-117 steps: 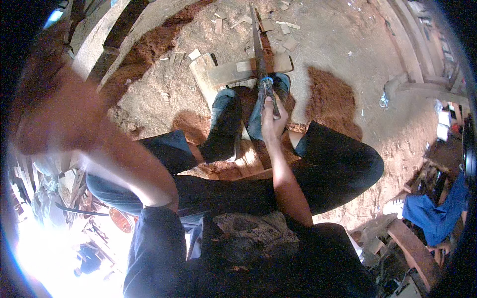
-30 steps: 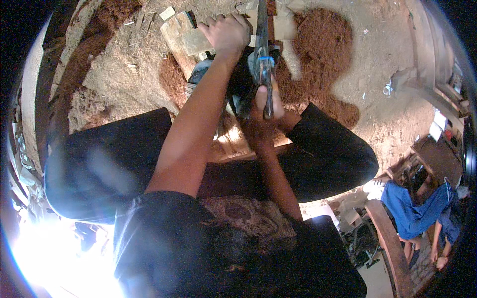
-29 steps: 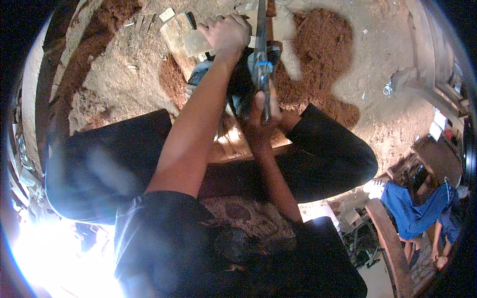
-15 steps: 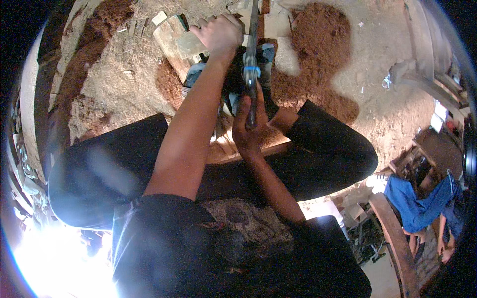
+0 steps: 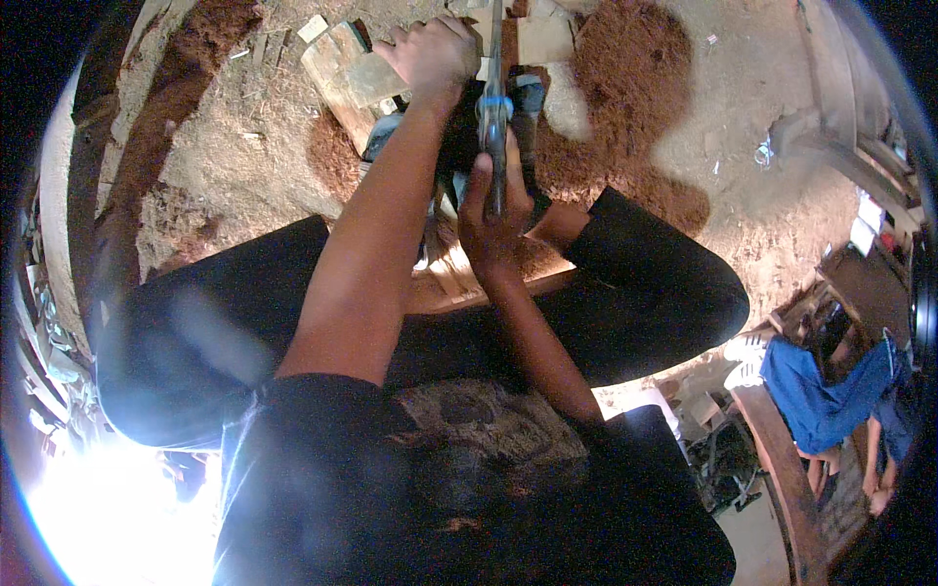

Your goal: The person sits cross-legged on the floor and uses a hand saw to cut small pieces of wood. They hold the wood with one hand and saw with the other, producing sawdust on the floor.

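My left hand [image 5: 430,57] is at the top centre, thumb out to the left and fingers curled over a wooden piece [image 5: 368,76] that lies across my feet. Below and to its right, my right hand [image 5: 491,200] is closed round the handle of a long narrow tool [image 5: 496,127], which looks like a saw, with a blue band at the handle. The dark blade points straight away from me, just beside my left fingers, over a reddish strip of wood. My shoes are partly hidden under the forearm, tool and wood.
My crossed legs [image 5: 664,293] surround the work. Reddish sawdust [image 5: 630,88] and offcuts lie on the dirt floor. Timbers [image 5: 93,166] line the left and upper right. At the lower right are a curved plank [image 5: 782,479] and another person in blue clothing [image 5: 826,391]. Glare washes out the lower left.
My left hand has come from the blurred far left onto the wood. In the last half second my right hand and the tool have slid slightly forward, away from me.
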